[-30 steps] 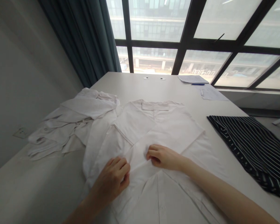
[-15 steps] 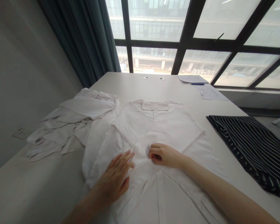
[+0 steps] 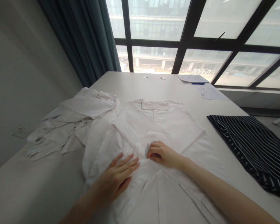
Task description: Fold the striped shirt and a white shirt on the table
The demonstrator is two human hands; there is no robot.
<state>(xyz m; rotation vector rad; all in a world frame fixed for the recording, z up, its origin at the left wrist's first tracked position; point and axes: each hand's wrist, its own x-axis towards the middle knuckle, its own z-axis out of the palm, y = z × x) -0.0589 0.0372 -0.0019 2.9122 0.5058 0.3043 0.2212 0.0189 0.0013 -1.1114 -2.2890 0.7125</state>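
A white shirt (image 3: 168,124) lies spread on the table, its collar at the far end and a buttoned placket near me. Parts of the shirt are folded over its middle. My left hand (image 3: 119,175) rests on the cloth left of centre, fingers stretched out and apart. Just right of it, my right hand (image 3: 164,154) is closed, fingertips pinching the shirt fabric near its middle. Small creases run in the cloth between both hands.
A heap of white garments (image 3: 84,109) lies at the left by the wall. Folded black striped cloth (image 3: 252,146) sits on the right edge. Papers (image 3: 193,78) and a blue pen (image 3: 198,83) lie at the far right of the white table (image 3: 128,84), before the windows.
My left hand's fingers have spread and moved slightly right over the shirt. My right hand has shifted slightly left, and the cloth between the hands is a bit more bunched.
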